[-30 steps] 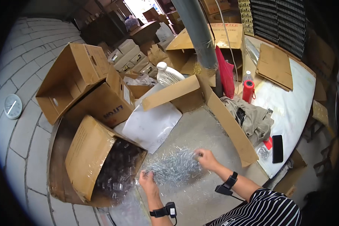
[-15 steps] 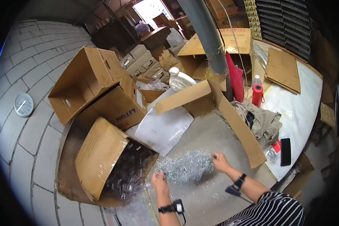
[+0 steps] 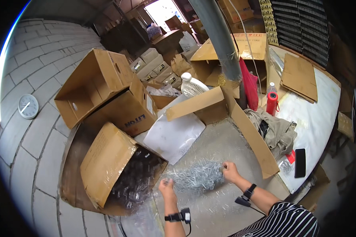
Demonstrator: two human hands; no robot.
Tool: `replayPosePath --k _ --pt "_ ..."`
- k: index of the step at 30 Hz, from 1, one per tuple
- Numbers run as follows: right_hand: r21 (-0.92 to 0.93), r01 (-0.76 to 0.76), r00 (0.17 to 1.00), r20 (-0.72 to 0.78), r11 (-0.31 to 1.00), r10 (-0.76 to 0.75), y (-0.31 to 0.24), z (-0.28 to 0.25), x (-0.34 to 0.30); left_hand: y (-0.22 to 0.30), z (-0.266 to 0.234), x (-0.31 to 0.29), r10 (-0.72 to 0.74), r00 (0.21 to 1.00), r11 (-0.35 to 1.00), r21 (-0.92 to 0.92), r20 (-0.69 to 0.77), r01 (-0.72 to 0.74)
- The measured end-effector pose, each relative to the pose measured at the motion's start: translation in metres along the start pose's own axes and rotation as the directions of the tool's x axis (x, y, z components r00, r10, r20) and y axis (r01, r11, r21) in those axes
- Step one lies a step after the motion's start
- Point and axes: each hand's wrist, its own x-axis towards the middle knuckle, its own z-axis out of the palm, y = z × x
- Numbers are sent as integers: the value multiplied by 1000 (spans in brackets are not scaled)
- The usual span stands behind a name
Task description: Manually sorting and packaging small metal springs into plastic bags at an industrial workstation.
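Note:
A silvery tinsel bundle, fluffy and thin-stranded, stretches between my two hands above the grey work surface. At its left end my left hand is closed with the fingers pinched together on the strands. My right hand grips the opposite end, where a small dark tip shows by the fingers. Loose bits of tinsel lie scattered on the surface below and around. Left of my left hand, a tilted cardboard box opens toward me, with dark, shiny, plastic-wrapped items inside.
Cardboard flaps wall the far and right sides. Beyond stand a white plastic sheet, a white fan, stacked boxes and a grey post. On the right lie crumpled cloth, a red bottle and a black phone.
The tinsel looks slightly lower and more blurred between my hands. Both hands keep hold, nearly in place. The whole view has shifted a little.

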Motion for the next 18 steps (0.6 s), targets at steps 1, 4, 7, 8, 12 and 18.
replayPosePath --k 1,4,7,8,12,18 --pt "158 107 994 -16 982 -106 -17 -2 -11 0 1 -9 87 994 993 75 63 -91" --pt "402 51 998 2 914 -57 -4 0 -15 -1 -2 -4 125 990 980 149 66 -133" --pt "45 118 992 -38 992 -116 -7 -4 -4 7 3 -12 110 992 977 173 68 -121" --pt "48 120 992 -35 992 -119 -22 -5 -4 14 2 -15 126 983 968 202 133 -151" --pt "647 -138 990 122 750 77 -18 -13 -14 22 -7 -7 51 992 995 -91 112 -41" --pt "473 -47 999 42 880 31 -18 0 -13 12 -11 -13 151 982 927 329 110 -180"
